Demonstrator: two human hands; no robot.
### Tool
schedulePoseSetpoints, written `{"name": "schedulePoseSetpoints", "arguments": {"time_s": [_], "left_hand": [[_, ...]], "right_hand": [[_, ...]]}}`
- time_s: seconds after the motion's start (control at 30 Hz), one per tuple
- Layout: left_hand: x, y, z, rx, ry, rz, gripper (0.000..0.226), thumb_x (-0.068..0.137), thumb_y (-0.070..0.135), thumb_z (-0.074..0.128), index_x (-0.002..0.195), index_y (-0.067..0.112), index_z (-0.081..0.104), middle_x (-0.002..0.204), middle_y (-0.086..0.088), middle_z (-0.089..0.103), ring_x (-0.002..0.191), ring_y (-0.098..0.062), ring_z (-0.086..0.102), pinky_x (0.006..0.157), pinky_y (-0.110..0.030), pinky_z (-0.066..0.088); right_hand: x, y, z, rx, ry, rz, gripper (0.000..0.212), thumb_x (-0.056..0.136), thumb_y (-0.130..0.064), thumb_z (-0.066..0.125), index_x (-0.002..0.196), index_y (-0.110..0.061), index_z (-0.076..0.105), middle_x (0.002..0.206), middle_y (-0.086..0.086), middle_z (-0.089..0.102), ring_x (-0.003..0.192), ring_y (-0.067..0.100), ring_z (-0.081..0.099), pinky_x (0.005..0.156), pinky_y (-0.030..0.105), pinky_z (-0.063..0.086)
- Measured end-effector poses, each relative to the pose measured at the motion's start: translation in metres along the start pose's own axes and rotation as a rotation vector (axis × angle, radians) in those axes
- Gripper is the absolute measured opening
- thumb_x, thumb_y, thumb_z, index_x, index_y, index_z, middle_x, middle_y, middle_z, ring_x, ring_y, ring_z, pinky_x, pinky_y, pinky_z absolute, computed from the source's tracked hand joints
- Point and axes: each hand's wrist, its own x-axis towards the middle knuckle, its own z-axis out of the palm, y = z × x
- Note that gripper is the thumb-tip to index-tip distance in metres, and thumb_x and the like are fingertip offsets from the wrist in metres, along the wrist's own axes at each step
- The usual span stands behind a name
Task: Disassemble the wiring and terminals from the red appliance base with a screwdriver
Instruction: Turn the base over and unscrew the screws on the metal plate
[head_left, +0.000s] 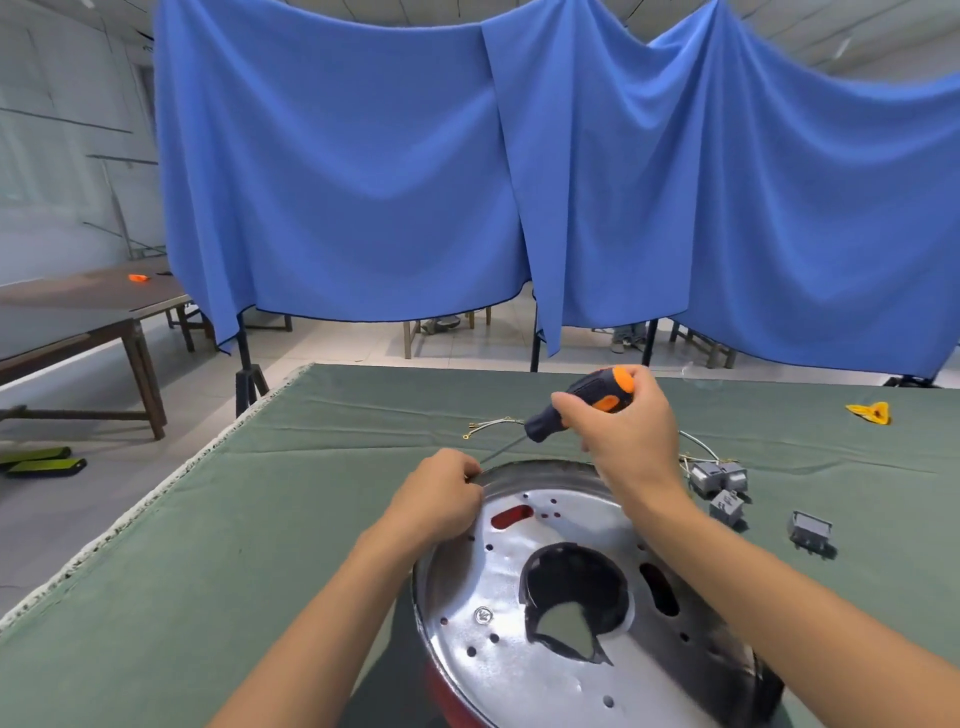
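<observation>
Appliance base: the red appliance base (545, 613) is lying nearest the camera on the green table cloth (208, 519), its shiny metal plate facing up and tilting toward the viewer; a strip of red shell is showing at its lower edge.
Plate details: a large round black-rimmed opening (574, 597) is sitting in the middle, a screw (483, 616) is sitting left of it, and small holes and a red slot are showing across the metal.
Left hand: the left hand (441, 499) is resting at the far left rim of the base, fingers curling and pinching something small at the rim; what it is pinching is too small to tell.
Right hand: the right hand (623, 421) is gripping the screwdriver (576, 402) by its black and orange handle, fingers wrapping round it, above the far rim.
Screwdriver shaft: it is slanting down and left, its tip reaching the rim just beside the left fingers.
Loose wires: white wires with ring terminals (493, 426) are lying on the cloth beyond the base.
Grey parts: grey terminal blocks (719, 480) are lying to the right of the base with wires attached, and another grey block (810, 530) is lying further right, apart from them.
Yellow piece: a yellow object (872, 412) is lying near the far right of the cloth.
Backdrop: a blue curtain (519, 182) is hanging behind the table.
</observation>
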Motion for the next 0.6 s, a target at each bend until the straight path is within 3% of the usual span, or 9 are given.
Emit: {"name": "schedulePoseSetpoints", "arguments": {"time_s": [0.13, 0.27, 0.33, 0.43, 0.6], "left_hand": [[-0.008, 0.003, -0.008, 0.078, 0.051, -0.080, 0.021, 0.075, -0.003, 0.042, 0.063, 0.013, 0.034, 0.065, -0.009, 0.040, 0.067, -0.028, 0.033, 0.057, -0.031, 0.026], [-0.026, 0.005, -0.020, 0.161, 0.023, -0.129, 0.020, 0.079, -0.003, 0.036, 0.066, 0.010, 0.030, 0.067, -0.011, 0.042, 0.071, -0.027, 0.036, 0.053, -0.031, 0.023], [-0.038, 0.009, -0.021, 0.239, -0.021, -0.170, 0.022, 0.084, 0.000, 0.037, 0.066, 0.011, 0.030, 0.073, -0.015, 0.048, 0.072, -0.028, 0.038, 0.057, -0.030, 0.027], [-0.052, 0.016, -0.021, 0.358, -0.042, -0.225, 0.020, 0.086, 0.008, 0.039, 0.067, 0.013, 0.034, 0.070, -0.003, 0.044, 0.068, -0.024, 0.042, 0.058, -0.028, 0.030], [-0.052, 0.026, -0.022, 0.451, 0.063, -0.202, 0.025, 0.089, 0.022, 0.044, 0.066, 0.014, 0.038, 0.067, 0.000, 0.045, 0.066, -0.023, 0.046, 0.057, -0.028, 0.031]], "right_hand": [[-0.001, -0.013, -0.016, 0.132, 0.104, 0.038, 0.032, 0.077, -0.020, 0.075, 0.086, -0.016, 0.044, 0.074, 0.007, 0.056, 0.060, 0.018, 0.050, 0.056, 0.034, 0.046], [0.003, -0.026, -0.028, 0.259, 0.091, 0.089, 0.022, 0.083, -0.017, 0.068, 0.081, -0.015, 0.046, 0.074, 0.016, 0.071, 0.039, 0.024, 0.056, 0.037, 0.026, 0.042], [0.003, -0.028, -0.032, 0.320, 0.050, 0.118, 0.016, 0.085, -0.016, 0.068, 0.079, -0.012, 0.054, 0.073, 0.015, 0.072, 0.038, 0.026, 0.059, 0.037, 0.027, 0.045], [0.001, -0.024, -0.036, 0.392, -0.024, 0.174, 0.019, 0.086, -0.023, 0.070, 0.077, -0.011, 0.060, 0.072, 0.010, 0.074, 0.046, 0.025, 0.065, 0.039, 0.026, 0.049], [-0.007, -0.005, -0.040, 0.457, -0.004, 0.223, 0.025, 0.078, -0.017, 0.078, 0.085, -0.002, 0.059, 0.062, 0.004, 0.068, 0.043, 0.016, 0.059, 0.041, 0.023, 0.046]]}}
